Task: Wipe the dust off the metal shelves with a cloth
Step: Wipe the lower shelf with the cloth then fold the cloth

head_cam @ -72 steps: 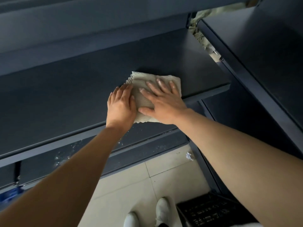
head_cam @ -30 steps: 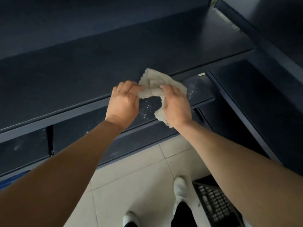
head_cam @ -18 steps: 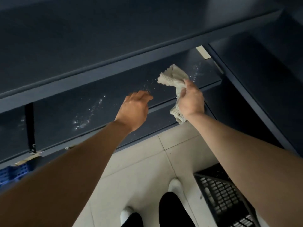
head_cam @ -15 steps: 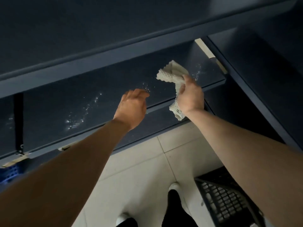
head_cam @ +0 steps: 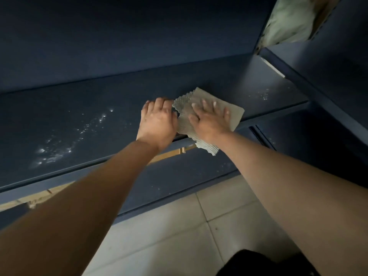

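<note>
A dark blue metal shelf (head_cam: 83, 108) runs across the view, with white dust specks (head_cam: 53, 152) on its left part and a few more near its right end (head_cam: 262, 94). A beige waffle-textured cloth (head_cam: 236, 114) lies spread on the shelf near the front edge, one corner hanging over the lip. My right hand (head_cam: 209, 119) presses flat on the cloth with fingers spread. My left hand (head_cam: 157, 121) sits just left of it, fingers curled onto the cloth's left edge.
A lower shelf (head_cam: 179, 176) juts out below, with a tan cardboard strip (head_cam: 169, 155) showing in the gap. Another dark shelf unit (head_cam: 322, 76) stands at the right, a pale bag (head_cam: 288, 22) behind it. Beige floor tiles (head_cam: 179, 236) lie underneath.
The cloth was lifted off the upper shelf, bunched in my right hand, and carried down. It now lies spread on this lower shelf under my right hand, and my left hand has joined at its edge.
</note>
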`<state>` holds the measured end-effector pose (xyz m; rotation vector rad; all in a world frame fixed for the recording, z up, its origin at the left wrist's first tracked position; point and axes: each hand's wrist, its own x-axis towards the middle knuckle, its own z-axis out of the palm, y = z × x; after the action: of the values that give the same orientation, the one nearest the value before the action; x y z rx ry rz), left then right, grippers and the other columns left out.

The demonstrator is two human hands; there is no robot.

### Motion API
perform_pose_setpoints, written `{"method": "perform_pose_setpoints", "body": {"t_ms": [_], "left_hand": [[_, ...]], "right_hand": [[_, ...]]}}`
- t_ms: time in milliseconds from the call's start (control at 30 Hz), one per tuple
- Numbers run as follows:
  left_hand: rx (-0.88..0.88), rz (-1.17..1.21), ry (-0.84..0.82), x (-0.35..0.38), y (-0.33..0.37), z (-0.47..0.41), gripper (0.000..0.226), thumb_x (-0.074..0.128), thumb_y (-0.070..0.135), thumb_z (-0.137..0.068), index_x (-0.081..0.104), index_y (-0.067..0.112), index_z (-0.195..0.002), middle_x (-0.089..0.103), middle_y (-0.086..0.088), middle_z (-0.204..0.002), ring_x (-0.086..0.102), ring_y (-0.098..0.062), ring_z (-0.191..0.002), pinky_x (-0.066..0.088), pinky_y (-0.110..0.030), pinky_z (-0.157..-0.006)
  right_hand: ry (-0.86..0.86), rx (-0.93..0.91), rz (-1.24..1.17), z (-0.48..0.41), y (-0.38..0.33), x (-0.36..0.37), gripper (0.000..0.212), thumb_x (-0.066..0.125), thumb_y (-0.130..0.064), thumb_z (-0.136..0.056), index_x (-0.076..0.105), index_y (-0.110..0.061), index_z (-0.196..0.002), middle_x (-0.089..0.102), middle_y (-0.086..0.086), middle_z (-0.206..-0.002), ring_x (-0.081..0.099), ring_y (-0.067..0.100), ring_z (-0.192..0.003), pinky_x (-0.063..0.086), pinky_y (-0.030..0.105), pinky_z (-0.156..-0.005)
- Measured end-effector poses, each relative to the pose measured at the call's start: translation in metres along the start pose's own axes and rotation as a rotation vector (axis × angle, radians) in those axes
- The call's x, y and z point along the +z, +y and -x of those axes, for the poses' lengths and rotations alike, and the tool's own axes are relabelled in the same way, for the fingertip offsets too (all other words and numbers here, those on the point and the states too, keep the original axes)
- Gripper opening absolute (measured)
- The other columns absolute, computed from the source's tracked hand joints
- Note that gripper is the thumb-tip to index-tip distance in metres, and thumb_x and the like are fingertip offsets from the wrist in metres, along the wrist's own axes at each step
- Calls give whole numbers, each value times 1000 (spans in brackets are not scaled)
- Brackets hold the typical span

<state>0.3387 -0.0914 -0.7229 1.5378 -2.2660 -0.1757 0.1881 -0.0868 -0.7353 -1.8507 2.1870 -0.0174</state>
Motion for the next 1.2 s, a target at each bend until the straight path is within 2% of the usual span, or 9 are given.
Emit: {"method": "perform_pose_setpoints", "body": {"t_ms": [167, 500, 800, 1033, 1200], "left_hand": [[34, -28, 1, 27, 0, -8, 39, 35, 25, -96, 45, 4, -127, 45, -15, -132, 38, -34, -125, 15, -41, -114], [34, -31, 69, 34, 7, -8, 38, 33, 26, -97, 45, 5, -126, 46, -15, -131, 37, -33, -125, 11, -41, -115], [190, -32, -21, 64, 86, -45, 40, 31, 25, -97, 43, 6, -131, 45, -13, -133, 37, -30, -127, 11, -39, -115], [189, -45, -115, 87, 125, -87, 36, 30, 23, -97, 50, 5, -121, 51, -17, -124, 45, -34, -116, 22, -40, -110], [181, -27, -160, 99, 137, -99, 37, 33, 27, -97, 48, 9, -126, 49, -14, -128, 41, -32, -119, 24, -39, -108]], "right_hand": [[140, 18, 60, -11, 2, 10, 55, 16, -52, -97, 12, -38, -150, -1, -4, -161, -5, 25, -147, -4, 52, -116], [106, 59, 48, -25, 5, 1, 51, 14, -41, -100, 11, -36, -151, -2, -7, -161, -6, 22, -148, -4, 49, -117], [116, 159, 36, -41, 93, -21, 52, 13, -42, -100, 12, -35, -151, 2, -4, -161, -1, 22, -148, -4, 48, -118], [128, 189, 25, -68, 156, -36, 54, 13, -44, -99, 10, -36, -151, 0, -4, -161, -3, 23, -148, -4, 48, -117], [137, 201, 36, -89, 185, -46, 55, 14, -48, -97, 11, -38, -151, 1, -5, -161, -1, 24, -148, -2, 49, -117]]}}
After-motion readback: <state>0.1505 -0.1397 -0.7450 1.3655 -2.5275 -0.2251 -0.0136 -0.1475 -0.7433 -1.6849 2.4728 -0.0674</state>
